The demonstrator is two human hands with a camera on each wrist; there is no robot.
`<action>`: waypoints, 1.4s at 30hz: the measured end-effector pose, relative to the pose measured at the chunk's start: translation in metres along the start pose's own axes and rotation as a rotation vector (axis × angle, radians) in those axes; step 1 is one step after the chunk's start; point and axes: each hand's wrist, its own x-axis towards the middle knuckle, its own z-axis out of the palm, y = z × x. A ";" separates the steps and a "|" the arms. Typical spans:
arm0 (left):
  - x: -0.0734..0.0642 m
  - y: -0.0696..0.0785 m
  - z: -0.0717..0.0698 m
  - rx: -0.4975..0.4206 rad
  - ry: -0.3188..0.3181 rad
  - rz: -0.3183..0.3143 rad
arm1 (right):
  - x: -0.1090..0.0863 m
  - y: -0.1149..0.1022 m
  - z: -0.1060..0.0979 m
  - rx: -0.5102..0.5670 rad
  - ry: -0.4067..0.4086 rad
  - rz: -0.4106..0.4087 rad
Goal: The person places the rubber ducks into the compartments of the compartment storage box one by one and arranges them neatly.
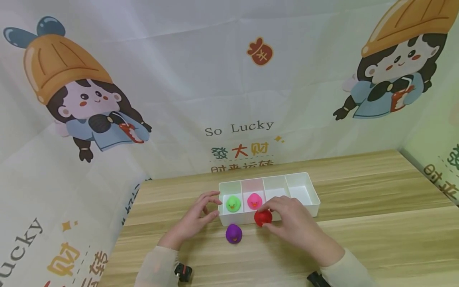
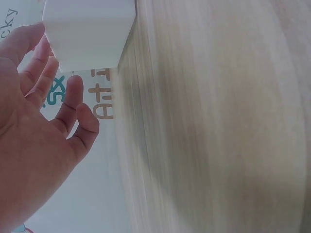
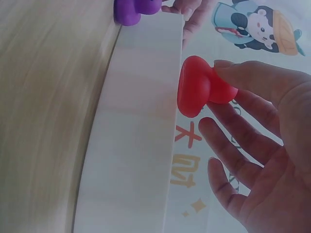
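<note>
My right hand (image 1: 295,221) pinches a red toy duck (image 1: 263,218) by its head between thumb and fingers, held in front of the box and near its rim height. The right wrist view shows the red duck (image 3: 197,87) off the table. At the left end of the white divided box (image 1: 308,209), my left hand (image 1: 195,217) has its fingers spread, with fingertips at the end wall. A green duck (image 1: 233,203) sits in the leftmost compartment and a pink duck (image 1: 255,201) in the one beside it. On the table before the box stands a purple duck (image 1: 234,234).
The box's two right compartments hold nothing visible, though my right hand partly covers one. A wood-grain table (image 1: 376,223) lies under everything. Printed white cloth (image 1: 179,79) rises behind the table and along its sides.
</note>
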 end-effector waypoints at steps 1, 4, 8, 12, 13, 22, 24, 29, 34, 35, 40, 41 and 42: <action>0.000 0.000 0.000 0.000 0.000 0.001 | 0.000 0.000 -0.001 -0.001 0.000 0.004; 0.000 0.000 0.000 -0.001 -0.004 0.002 | 0.000 0.001 -0.003 -0.006 -0.001 0.012; 0.001 0.000 -0.001 -0.009 -0.010 -0.003 | 0.002 0.004 -0.006 -0.015 0.014 -0.002; 0.001 0.000 -0.001 -0.012 -0.010 -0.006 | 0.004 0.007 -0.008 -0.009 0.026 -0.020; 0.001 0.000 -0.002 -0.010 -0.010 -0.005 | 0.005 0.007 -0.009 -0.006 0.028 -0.022; 0.000 -0.002 -0.002 -0.010 -0.005 0.001 | 0.006 0.013 -0.014 -0.008 0.040 -0.011; 0.000 -0.003 -0.002 -0.010 -0.006 0.000 | 0.007 0.014 -0.016 -0.005 0.042 -0.012; -0.001 -0.003 -0.001 -0.014 -0.005 0.004 | 0.008 0.018 -0.018 0.007 0.052 -0.021; -0.001 -0.002 -0.001 -0.009 -0.005 0.014 | 0.008 0.021 -0.018 -0.012 0.054 -0.015; -0.001 -0.002 -0.001 -0.009 -0.006 0.016 | 0.007 0.022 -0.019 -0.018 0.053 -0.010; -0.002 -0.001 -0.001 -0.009 -0.001 0.017 | 0.007 0.024 -0.020 -0.023 0.040 0.032; -0.001 -0.001 -0.001 -0.009 -0.001 0.019 | 0.007 0.025 -0.021 -0.021 0.038 0.040; -0.001 0.000 -0.001 -0.008 -0.002 0.019 | 0.008 0.025 -0.021 -0.019 0.038 0.046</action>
